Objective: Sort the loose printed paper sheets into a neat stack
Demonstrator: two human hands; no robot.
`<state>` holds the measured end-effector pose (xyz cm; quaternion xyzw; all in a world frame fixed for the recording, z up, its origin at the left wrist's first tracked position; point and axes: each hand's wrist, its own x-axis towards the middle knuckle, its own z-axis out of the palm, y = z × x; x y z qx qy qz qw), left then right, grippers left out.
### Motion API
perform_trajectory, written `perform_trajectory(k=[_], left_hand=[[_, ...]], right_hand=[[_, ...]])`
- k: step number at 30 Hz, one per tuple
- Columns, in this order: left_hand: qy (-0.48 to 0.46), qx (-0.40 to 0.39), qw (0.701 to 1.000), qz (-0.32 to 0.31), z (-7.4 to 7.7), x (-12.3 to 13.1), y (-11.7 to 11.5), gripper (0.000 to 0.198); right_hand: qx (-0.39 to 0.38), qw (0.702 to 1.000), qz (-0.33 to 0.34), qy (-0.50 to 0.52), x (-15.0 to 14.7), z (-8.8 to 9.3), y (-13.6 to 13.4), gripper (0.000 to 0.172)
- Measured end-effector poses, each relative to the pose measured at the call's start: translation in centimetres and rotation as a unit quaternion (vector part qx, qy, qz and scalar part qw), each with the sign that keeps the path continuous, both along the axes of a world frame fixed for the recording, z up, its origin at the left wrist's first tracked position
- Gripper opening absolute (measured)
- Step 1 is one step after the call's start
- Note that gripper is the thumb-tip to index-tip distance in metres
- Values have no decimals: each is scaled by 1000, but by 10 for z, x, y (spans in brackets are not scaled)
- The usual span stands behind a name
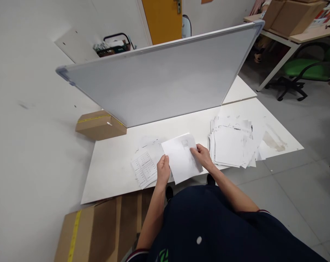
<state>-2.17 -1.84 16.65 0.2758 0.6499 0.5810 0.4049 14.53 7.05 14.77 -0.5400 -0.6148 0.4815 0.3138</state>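
A small stack of white paper sheets (179,160) is held above the front edge of the white table (107,167). My left hand (163,170) pinches its left edge, thumb on top. On the right side, my right hand (202,156) grips the same sheets near a faint printed patch. Printed sheets with grid boxes (146,167) lie on the table just left of my left hand. To the right of my right hand rests a larger, uneven pile of papers (230,143).
Behind the papers a whiteboard (165,76) stands tilted on the table. A cardboard box (102,125) sits at the back left, and larger boxes (99,233) are below the table's left front. A green chair (303,69) stands at the right by another desk.
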Motion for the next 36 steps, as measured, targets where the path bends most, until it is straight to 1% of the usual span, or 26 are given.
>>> perform_trajectory(k=[2, 4, 6, 8, 9, 11, 14, 16, 18, 20, 22, 24, 25, 26, 28, 29, 31, 33, 36], left_hand=[[-18, 0, 1000, 3, -2, 0, -1, 28], [-29, 4, 1000, 3, -5, -1, -1, 29], [-36, 8, 999, 5, -9, -2, -1, 29], [-37, 9, 999, 12, -12, -2, 0, 29], [-35, 9, 999, 17, -14, -2, 0, 29], [-24, 10, 999, 24, -15, -1, 0, 31], [6, 18, 1000, 3, -15, 3, 0, 31], [15, 24, 1000, -7, -15, 6, -1, 30], [0, 27, 1000, 6, -19, 8, -1, 30], [-35, 34, 999, 22, -26, 7, 0, 30], [-60, 37, 997, 23, -37, 4, 1, 30], [-46, 23, 999, 15, -49, -2, 1, 34], [-20, 9, 1000, 12, -55, -6, 1, 40], [17, -6, 1000, 9, -61, -10, 1, 48], [98, -24, 995, -10, -70, -15, -1, 61], [137, -24, 990, -31, -74, -17, -2, 64], [192, -15, 978, -85, -82, -17, -4, 57], [215, -13, 967, -136, -92, -15, -6, 47], [211, -30, 960, -180, -115, -11, -8, 35]], right_hand=[[-10, 1000, -9, 15, 0, -2, 1, 29], [-22, 998, -18, 49, 1, -3, 3, 36], [-64, 992, 12, 106, 2, -3, 4, 40], [-119, 978, 63, 162, 3, -3, 3, 38], [-133, 972, 78, 178, 3, -3, 1, 37], [-126, 973, 74, 181, 0, -2, -3, 34], [-86, 984, 36, 151, -4, 0, -8, 30], [-80, 985, 33, 148, -4, 2, -10, 29], [-98, 980, 67, 161, -1, 5, -8, 29], [-119, 971, 139, 155, 4, 10, -5, 31], [-100, 970, 203, 93, 11, 15, -2, 29], [-22, 971, 236, -33, 16, 21, 0, 24], [30, 963, 243, -109, 17, 24, 1, 22], [80, 946, 252, -185, 18, 27, 1, 21], [147, 892, 284, -321, 16, 30, 0, 20], [161, 863, 300, -373, 14, 30, -1, 20], [172, 814, 329, -447, 10, 24, -4, 22], [177, 784, 342, -486, 5, 12, -8, 23], [179, 767, 349, -508, -1, -10, -13, 22]])
